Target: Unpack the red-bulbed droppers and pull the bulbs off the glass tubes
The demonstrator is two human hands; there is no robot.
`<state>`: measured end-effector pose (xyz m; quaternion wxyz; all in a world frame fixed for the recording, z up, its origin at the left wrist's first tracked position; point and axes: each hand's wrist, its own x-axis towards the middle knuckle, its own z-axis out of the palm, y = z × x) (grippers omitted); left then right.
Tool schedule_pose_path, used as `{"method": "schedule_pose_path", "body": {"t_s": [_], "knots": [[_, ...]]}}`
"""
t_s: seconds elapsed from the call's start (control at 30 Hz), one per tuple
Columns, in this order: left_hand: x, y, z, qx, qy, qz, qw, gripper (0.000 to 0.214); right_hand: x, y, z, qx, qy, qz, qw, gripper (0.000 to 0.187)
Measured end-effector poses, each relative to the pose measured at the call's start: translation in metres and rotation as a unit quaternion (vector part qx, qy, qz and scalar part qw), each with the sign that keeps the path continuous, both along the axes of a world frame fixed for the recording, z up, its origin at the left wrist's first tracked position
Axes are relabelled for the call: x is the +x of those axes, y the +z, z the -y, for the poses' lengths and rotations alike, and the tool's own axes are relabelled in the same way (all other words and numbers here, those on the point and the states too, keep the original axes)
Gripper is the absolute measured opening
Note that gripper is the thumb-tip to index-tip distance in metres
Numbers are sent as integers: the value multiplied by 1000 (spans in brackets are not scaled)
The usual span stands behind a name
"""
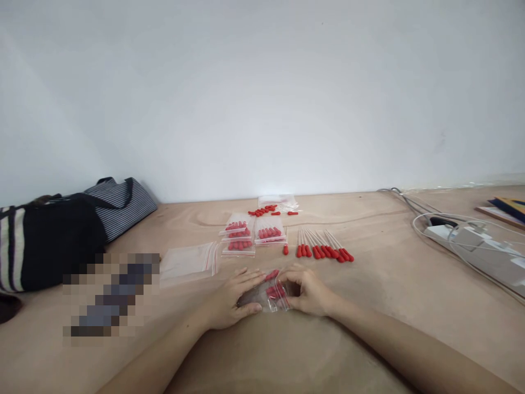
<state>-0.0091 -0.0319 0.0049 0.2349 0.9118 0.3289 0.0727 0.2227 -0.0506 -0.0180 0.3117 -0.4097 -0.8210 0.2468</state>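
Note:
In front of me, a small clear zip bag (271,302) with several red-bulbed droppers (275,293) inside lies between my hands. My left hand (241,298) rests against its left side, fingers stretched out and thumb apart. At the bag's right, zip-strip end, my right hand (305,290) has thumb and fingers closed on the edge. Beyond my hands, filled zip bags (238,236) lie in an overlapping stack, with another filled bag (269,232) beside them. A single dropper (286,249) and a fanned row of droppers (324,249) lie to their right, bulbs toward me.
Flat unfilled zip bags (186,264) lie at the left. More droppers (262,210) are heaped near the wall by a clear bag (276,201). A black and striped fabric bag (118,202) stands far left. A power strip (484,254) with cables lies right.

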Motion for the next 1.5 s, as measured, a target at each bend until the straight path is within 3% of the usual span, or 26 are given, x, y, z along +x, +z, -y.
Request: {"method": "schedule_pose_path", "body": {"t_s": [0.1, 0.17, 0.3, 0.37, 0.47, 0.6, 0.77, 0.93, 1.03, 1.1, 1.27, 1.5], "knots": [[0, 0, -1, 0, -4, 13, 1000, 56, -3, 5, 1, 4, 9, 68, 998, 34], [1, 2, 0, -4, -8, 15, 1000, 56, -4, 9, 3, 9, 7, 104, 995, 26], [3, 8, 2, -12, -5, 0, 1000, 55, 0, 17, 7, 20, -11, 114, 993, 9], [3, 10, 2, -11, -2, -1, 1000, 55, 6, 20, 9, 15, -21, 114, 993, 13], [2, 10, 1, -10, -1, 4, 1000, 53, 20, 21, 11, -21, -8, 77, 997, 18], [1, 7, 0, -12, -3, -6, 1000, 55, 46, 20, 7, -110, -16, -73, 991, 11], [0, 7, -1, -10, -7, -5, 1000, 56, 95, 20, -7, -156, -151, -226, 950, 23], [1, 9, 0, -12, -7, -18, 1000, 56, 136, 8, -23, -85, -361, -307, 876, 29], [2, 11, 1, -18, 6, -24, 1000, 55, 147, -7, -28, -83, -455, -277, 842, 26], [2, 12, 1, -23, 11, -22, 999, 55, 150, -15, -29, -99, -484, -227, 840, 26], [2, 12, 1, -30, 15, -25, 999, 56, 145, -15, -27, -153, -472, -111, 861, 33], [0, 9, 1, -23, 27, -25, 999, 54, 143, -7, -27, -146, -462, 23, 875, 33]]}}
